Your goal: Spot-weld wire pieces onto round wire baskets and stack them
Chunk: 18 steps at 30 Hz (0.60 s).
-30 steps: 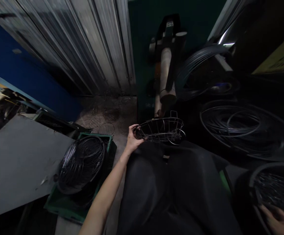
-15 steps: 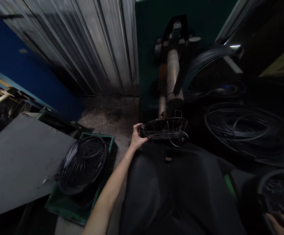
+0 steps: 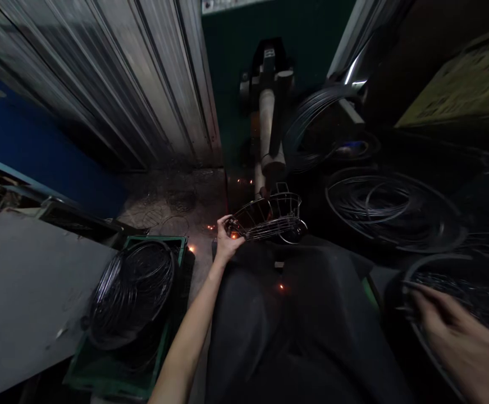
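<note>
Just below the thick rod (image 3: pixel 266 123), my left hand (image 3: pixel 228 244) grips the basket (image 3: pixel 269 229) by its left end, at the far edge of my lap (image 3: pixel 286 331). At the left edge of the tub (image 3: pixel 442 257), my right hand (image 3: pixel 458 336) has bent fingers, too blurred to tell whether it holds anything. Sparks (image 3: pixel 281 287) glow beside my left hand, on my lap and near the far right corner of the crate (image 3: pixel 101 386).

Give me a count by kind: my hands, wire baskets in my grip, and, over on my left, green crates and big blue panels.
Hands: 2 (left hand, right hand)
Wire basket: 1
Green crate: 1
Blue panel: 1
Total: 5
</note>
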{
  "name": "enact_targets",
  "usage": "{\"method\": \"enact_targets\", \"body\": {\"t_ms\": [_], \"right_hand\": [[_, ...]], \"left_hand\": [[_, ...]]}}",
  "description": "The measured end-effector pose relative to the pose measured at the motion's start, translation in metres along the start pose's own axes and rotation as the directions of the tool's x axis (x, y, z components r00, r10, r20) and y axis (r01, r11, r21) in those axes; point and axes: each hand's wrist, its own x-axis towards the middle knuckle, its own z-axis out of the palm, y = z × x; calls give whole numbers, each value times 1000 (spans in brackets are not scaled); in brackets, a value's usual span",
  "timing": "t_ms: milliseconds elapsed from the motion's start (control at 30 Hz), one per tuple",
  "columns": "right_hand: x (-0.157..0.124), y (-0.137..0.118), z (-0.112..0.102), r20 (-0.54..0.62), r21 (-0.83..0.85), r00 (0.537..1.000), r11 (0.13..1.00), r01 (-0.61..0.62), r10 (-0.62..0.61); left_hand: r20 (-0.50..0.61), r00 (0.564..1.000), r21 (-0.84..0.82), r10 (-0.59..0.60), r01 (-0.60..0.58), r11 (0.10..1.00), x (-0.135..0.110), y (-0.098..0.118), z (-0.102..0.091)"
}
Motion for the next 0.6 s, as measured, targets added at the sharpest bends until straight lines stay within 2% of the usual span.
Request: {"method": "enact_targets", "body": {"t_ms": [67, 133, 200, 267, 333, 400, 500, 600], "right_hand": [[-8, -24, 19, 119, 106, 986, 988, 108, -120], [-16, -31, 40, 239, 196, 956, 972, 127, -173], [-21, -25, 55, 309, 237, 946, 971, 17, -93], [-22, -19, 61, 366, 251, 928, 953, -169, 68], [-19, -21, 57, 446, 278, 871, 894, -352, 204], [-12, -38, 46, 480, 343, 835, 819, -459, 267], [1, -83, 26, 442, 481, 860, 741, -468, 256], [15, -134, 13, 465, 585, 869, 677, -446, 171]], "left_hand": [[-3, 1000, 15, -5, 5, 1000, -9, 1, 0], [23, 1000, 76, 0, -2, 997, -19, 4, -3], [78, 997, 167, 15, -28, 986, -28, 10, -7], [140, 990, 245, 24, -58, 968, -35, 20, -10], [197, 980, 290, 26, -84, 953, -38, 32, -10], [242, 970, 321, 31, -110, 941, -37, 45, -8], [280, 959, 364, 39, -143, 920, -32, 64, -1], [309, 951, 421, 24, -160, 893, -27, 80, 5]]}}
